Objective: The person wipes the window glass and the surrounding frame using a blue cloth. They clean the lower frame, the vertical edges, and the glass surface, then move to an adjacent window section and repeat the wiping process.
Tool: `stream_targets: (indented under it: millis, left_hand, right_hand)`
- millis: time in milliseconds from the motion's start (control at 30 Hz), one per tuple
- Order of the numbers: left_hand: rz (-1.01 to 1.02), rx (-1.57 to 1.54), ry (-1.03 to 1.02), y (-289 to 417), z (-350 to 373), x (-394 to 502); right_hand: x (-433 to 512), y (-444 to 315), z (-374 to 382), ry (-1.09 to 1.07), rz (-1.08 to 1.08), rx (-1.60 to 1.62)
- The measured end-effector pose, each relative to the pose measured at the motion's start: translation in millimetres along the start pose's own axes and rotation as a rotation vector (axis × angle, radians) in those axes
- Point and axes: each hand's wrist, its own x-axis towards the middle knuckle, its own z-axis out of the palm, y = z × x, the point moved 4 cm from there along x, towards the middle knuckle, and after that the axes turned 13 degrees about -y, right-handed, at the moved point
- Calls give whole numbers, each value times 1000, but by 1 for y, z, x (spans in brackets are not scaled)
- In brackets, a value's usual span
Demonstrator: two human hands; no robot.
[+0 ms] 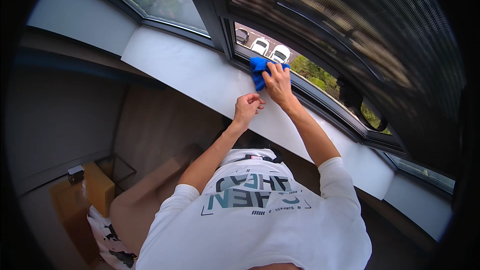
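A blue cloth is bunched under the fingers of my right hand, against the dark lower frame of the window. My left hand is just left of and below it, over the white windowsill, with its fingers loosely curled and nothing seen in them. Part of the cloth hangs over the inner edge of the frame towards the sill. The palm side of my right hand is hidden.
A dark mesh screen spans the upper right. Through the gap show parked cars and shrubs. At lower left are a wooden box-like piece, a small dark box and a brown rounded surface.
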Motion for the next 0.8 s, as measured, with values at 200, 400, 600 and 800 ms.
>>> stream_targets:
  millis: [200, 400, 600, 800]
  left_hand:
    - [-25, 21, 107, 9, -42, -8]
    - [-29, 13, 45, 17, -35, 7]
    - [-24, 49, -84, 24, -21, 22]
    - [-41, 77, -104, 25, -35, 25]
  right_hand:
    - [75, -44, 17, 63, -12, -1]
    - [37, -24, 9, 35, 37, 36]
    - [-59, 22, -25, 80, 129, 21]
    - [-111, 58, -42, 436, 552, 468]
